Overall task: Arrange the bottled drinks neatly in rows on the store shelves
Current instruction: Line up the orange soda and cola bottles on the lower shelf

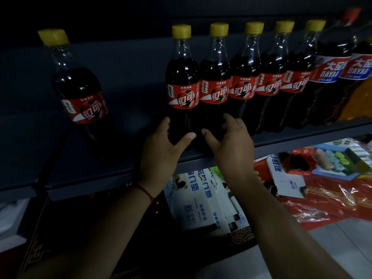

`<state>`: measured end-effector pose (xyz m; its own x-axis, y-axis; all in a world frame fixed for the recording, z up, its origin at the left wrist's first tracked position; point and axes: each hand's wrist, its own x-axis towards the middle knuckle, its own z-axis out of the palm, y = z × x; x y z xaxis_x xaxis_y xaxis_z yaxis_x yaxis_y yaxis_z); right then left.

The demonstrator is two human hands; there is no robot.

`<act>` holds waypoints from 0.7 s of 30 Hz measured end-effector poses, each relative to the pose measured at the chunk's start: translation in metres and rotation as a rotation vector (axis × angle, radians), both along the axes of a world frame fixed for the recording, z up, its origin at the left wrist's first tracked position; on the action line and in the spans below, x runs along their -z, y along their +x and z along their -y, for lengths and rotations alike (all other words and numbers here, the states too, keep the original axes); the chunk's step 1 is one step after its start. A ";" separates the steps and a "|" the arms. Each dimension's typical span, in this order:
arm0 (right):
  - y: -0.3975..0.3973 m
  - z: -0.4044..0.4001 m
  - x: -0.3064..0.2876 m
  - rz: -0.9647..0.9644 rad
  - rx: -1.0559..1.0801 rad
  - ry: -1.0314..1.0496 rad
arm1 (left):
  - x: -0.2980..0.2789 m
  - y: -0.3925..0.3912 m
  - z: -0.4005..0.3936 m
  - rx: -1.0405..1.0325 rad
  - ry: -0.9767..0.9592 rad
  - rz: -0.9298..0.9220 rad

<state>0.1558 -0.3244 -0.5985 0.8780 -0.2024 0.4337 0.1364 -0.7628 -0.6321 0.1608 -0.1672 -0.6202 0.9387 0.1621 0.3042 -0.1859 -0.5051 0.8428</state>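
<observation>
Two cola bottles (198, 87) on shelf (90, 174), left hand (161, 152) and right hand (231, 146) open, cupping their bases

This is a small shop, dimly lit, with goods set out for sale on a dark metal shelf (84, 178). Along it stands a row of identical clear plastic cola bottles with yellow caps and red labels (215, 85), one more of the same kind (80, 93) standing apart to the left, and beside the row larger dark bottles with red-and-blue "DAYAO" labels (330, 77). Below the shelf lie white-and-blue printed cartons (203, 206), red plastic-wrapped packaging (322, 200) and an open box of small coloured items (332, 160), stock of mixed kinds.
</observation>
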 end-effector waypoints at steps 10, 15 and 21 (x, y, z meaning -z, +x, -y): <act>-0.003 0.001 -0.003 -0.018 0.003 0.036 | -0.004 -0.006 -0.001 0.013 0.065 -0.039; -0.006 0.005 -0.003 -0.014 -0.020 0.022 | -0.016 -0.023 -0.008 0.045 0.261 -0.046; -0.019 0.009 -0.003 -0.021 -0.114 -0.023 | -0.053 -0.059 -0.040 -0.037 0.804 0.232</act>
<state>0.1366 -0.3334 -0.5955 0.9038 -0.0905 0.4183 0.2101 -0.7576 -0.6180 0.1013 -0.1269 -0.5675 0.8364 -0.1576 0.5250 -0.2817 -0.9452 0.1650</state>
